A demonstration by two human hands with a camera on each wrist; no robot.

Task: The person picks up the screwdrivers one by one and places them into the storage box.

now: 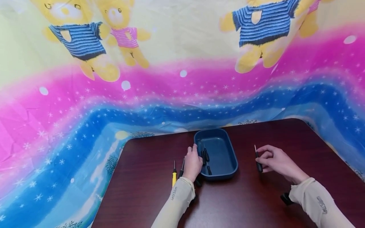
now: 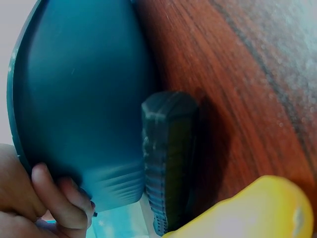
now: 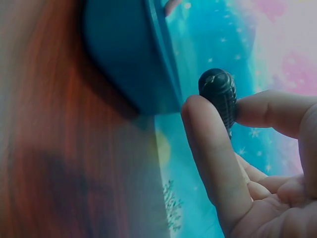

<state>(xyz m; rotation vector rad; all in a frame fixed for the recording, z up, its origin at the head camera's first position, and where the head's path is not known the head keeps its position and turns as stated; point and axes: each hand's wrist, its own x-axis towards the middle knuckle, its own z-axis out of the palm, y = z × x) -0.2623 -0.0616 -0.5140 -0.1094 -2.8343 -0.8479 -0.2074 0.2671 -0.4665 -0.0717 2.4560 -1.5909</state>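
Holds the left wall of a blue tray (image 1: 234,161) with the left grip (image 1: 193,163), near a yellow-handled screwdriver (image 1: 174,179) on the dark red desk (image 1: 242,202), and pinches a black-handled screwdriver (image 1: 259,166), tip up, in the right grip (image 1: 278,162), well apart from the dark-handled tools (image 1: 206,155) inside the tray.

The right fingers (image 3: 214,153) partly hide the black screwdriver (image 3: 219,91).

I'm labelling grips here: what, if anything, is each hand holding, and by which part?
The right hand pinches a screwdriver by its black handle; the left hand grips the blue container by the rim of its left side.
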